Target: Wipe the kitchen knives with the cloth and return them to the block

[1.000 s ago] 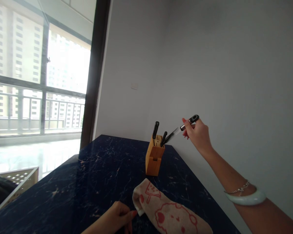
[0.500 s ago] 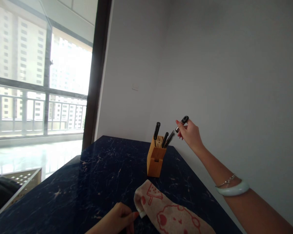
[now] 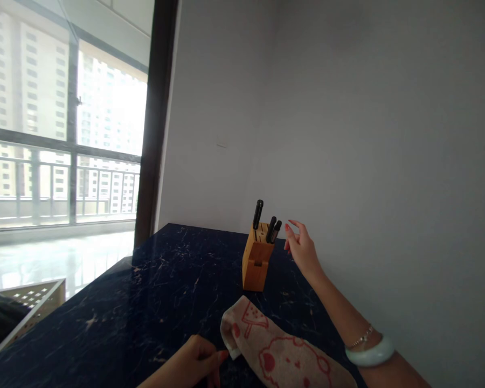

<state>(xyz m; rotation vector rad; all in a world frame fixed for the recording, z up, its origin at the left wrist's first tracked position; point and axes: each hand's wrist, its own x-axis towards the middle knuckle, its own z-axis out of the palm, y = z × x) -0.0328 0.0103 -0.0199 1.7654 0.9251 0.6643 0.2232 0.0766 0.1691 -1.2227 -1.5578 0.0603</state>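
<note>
A wooden knife block (image 3: 255,264) stands upright on the dark marbled table. A tall black knife handle (image 3: 258,214) rises from its rear left. At its right side are a black-handled knife (image 3: 271,230) and, beside it, a knife with a black and metal handle (image 3: 277,231). My right hand (image 3: 302,249) is just right of these handles, fingers apart and holding nothing. Low in view, my left hand (image 3: 198,360) lies curled on the table, thumb tip at the edge of a pink patterned towel (image 3: 285,350). Nothing shows in its fingers.
The dark blue marbled table (image 3: 178,280) reaches to the grey wall (image 3: 347,134). At lower left is a white crate with holes (image 3: 36,299), dark fabric in it. A window with a balcony railing (image 3: 105,183) is at left.
My right hand has lowered the metal-and-black-handled knife into the block and let go of it. Its fingers have opened, a little to the right. My left hand and the towel stay put.
</note>
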